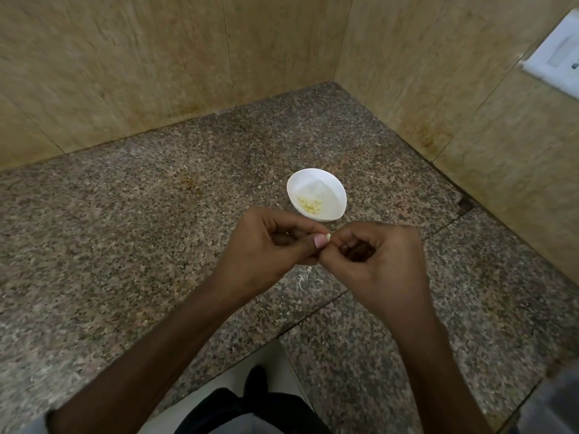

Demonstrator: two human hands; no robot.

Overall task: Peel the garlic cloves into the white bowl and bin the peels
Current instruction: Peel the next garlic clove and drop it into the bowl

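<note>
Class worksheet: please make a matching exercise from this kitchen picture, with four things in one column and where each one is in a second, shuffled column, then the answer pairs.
Things
1. white bowl
2. garlic clove
3. peels
4. switch plate

Places
A. on the wall at the right
B. pinched between the left hand and the right hand
C. loose on the counter, under the hands
D. on the counter beyond the hands, holding peeled cloves

Pairs: 1-D, 2-B, 3-C, 4-A

Cloves (310, 204) in bowl (327, 187) on counter (125, 230) — peels (305, 278) just before it.
</note>
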